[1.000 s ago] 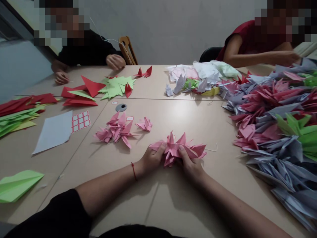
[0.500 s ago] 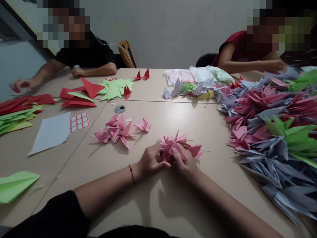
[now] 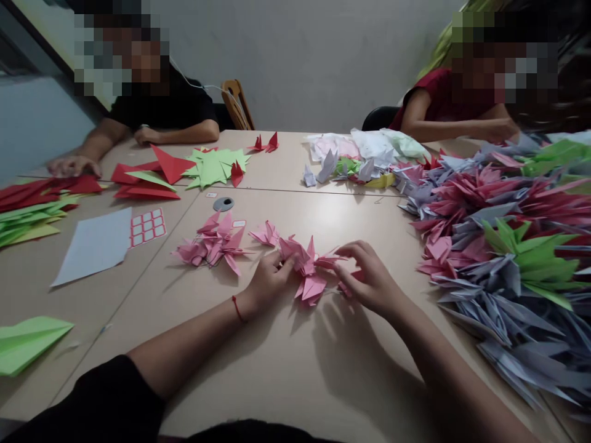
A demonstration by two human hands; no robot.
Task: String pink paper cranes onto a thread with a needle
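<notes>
A bunch of pink origami cranes (image 3: pixel 310 289) is held just over the table in front of me. My left hand (image 3: pixel 272 278) pinches its left side between thumb and fingers; a red cord circles that wrist. At the right side of the bunch, my right hand (image 3: pixel 369 280) has its thumb and fingers apart around a pink tip; whether they touch it I cannot tell. Another pink crane (image 3: pixel 346 284) lies partly hidden behind the right hand. A single pink crane (image 3: pixel 265 234) and a dark-threaded pink cluster (image 3: pixel 215 246) rest to the left.
A large heap of grey, pink and green cranes (image 3: pixel 503 264) covers the right side. Plastic bags (image 3: pixel 369 144) lie at the back. On the left are red folded papers (image 3: pixel 152 172), green papers (image 3: pixel 217 165), a white sheet (image 3: pixel 95 246) and a label sheet (image 3: pixel 148 227). Two people sit opposite.
My right hand has let go of the pink cranes and drawn right, its fingers spreading. The bunch has turned and shifted left in my left hand. The left person's hand has come down onto red papers.
</notes>
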